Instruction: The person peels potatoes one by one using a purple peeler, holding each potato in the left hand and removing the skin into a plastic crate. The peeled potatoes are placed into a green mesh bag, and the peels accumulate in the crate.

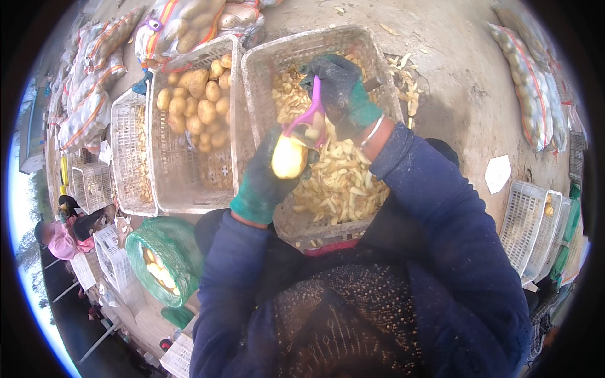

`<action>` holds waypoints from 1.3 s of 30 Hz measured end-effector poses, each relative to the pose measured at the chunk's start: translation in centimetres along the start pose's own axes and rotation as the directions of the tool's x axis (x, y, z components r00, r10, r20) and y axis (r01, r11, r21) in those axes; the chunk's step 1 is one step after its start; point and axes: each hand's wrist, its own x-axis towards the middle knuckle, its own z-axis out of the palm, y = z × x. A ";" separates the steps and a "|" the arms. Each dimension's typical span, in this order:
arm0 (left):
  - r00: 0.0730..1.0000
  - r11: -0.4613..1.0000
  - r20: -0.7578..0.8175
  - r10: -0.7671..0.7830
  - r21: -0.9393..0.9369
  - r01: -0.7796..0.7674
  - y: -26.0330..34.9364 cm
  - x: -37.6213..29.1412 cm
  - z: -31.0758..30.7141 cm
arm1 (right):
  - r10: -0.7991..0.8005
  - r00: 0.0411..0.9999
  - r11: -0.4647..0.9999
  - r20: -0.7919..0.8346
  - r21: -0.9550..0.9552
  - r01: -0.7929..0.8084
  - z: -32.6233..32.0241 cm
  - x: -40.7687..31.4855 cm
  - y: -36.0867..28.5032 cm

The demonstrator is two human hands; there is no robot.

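My left hand (264,179), in a dark glove with a green cuff, grips a pale, mostly peeled potato (288,158). My right hand (341,87), gloved alike, is closed around the handle of a purple Y-shaped peeler (315,106). The peeler's head is at the far end of the potato; whether the blade touches it I cannot tell. Both hands are above a white plastic crate (321,38) holding many potato peelings (335,182). Left of it, a second crate (194,193) holds unpeeled potatoes (196,104).
A green mesh sack (184,250) with peeled potatoes stands at lower left. Filled mesh sacks lie at top left (179,28) and far right (524,90). Stacked crates (527,227) stand at right. Loose peelings (410,94) litter the concrete floor (453,75). Another person (66,238) is at far left.
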 end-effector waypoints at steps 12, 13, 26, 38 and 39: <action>0.992 0.987 -0.110 -0.066 0.139 0.081 -0.6 0.8 -0.3 | -0.109 0.976 0.991 -0.186 -0.100 0.092 1.8 -0.7 -2.1; 0.977 0.956 -0.042 -0.211 -0.216 0.197 0.0 1.3 -0.3 | -0.142 0.952 0.988 -0.271 -0.101 0.119 0.7 0.1 -2.7; 0.944 0.797 0.055 -0.325 -0.522 0.304 0.8 0.9 0.9 | -0.010 0.986 0.991 -0.167 -0.130 -0.012 -2.0 1.9 -2.1; 0.944 0.824 -0.039 -0.328 -0.501 0.265 1.2 0.8 0.3 | -0.070 0.971 0.997 -0.227 0.016 0.075 0.5 0.5 -2.2; 0.946 0.812 -0.047 -0.322 -0.527 0.250 1.1 0.8 0.2 | -0.046 0.987 0.995 -0.156 0.083 0.059 2.3 -0.5 -1.9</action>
